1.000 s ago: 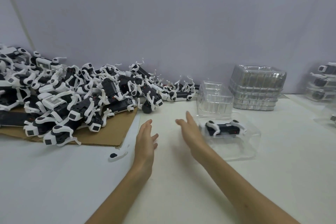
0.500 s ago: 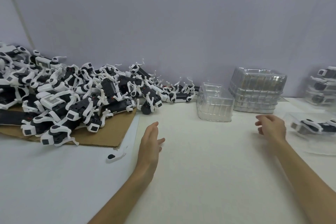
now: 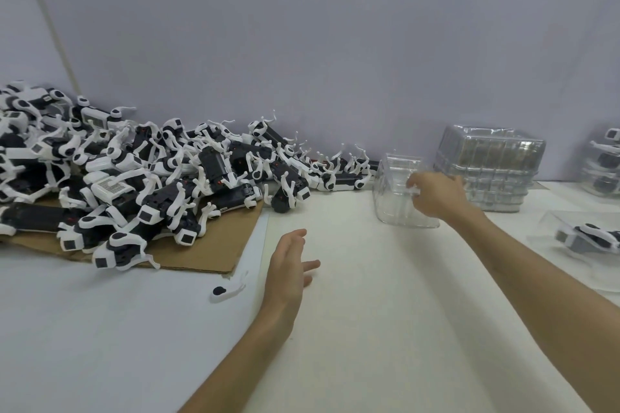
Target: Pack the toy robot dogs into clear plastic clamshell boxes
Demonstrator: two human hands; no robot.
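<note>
Gripping entry: right hand [image 3: 436, 193], fingers curled over the rim of a small stack of empty clamshell boxes [image 3: 397, 201] standing on the desk [image 3: 369, 329].

Second entry: left hand [image 3: 288, 265], fingers relaxed and spread, low over the desk, holding nothing.

Stock: heap of toy robot dogs [image 3: 134, 184] on a cardboard sheet [image 3: 214, 255], left of and beyond the left hand.

One loose white part [image 3: 228, 290], just left of the left hand.

One taller clamshell stack [image 3: 489, 171], just beyond the right hand.

One boxed dog [image 3: 587, 238], right of the right forearm.
</note>
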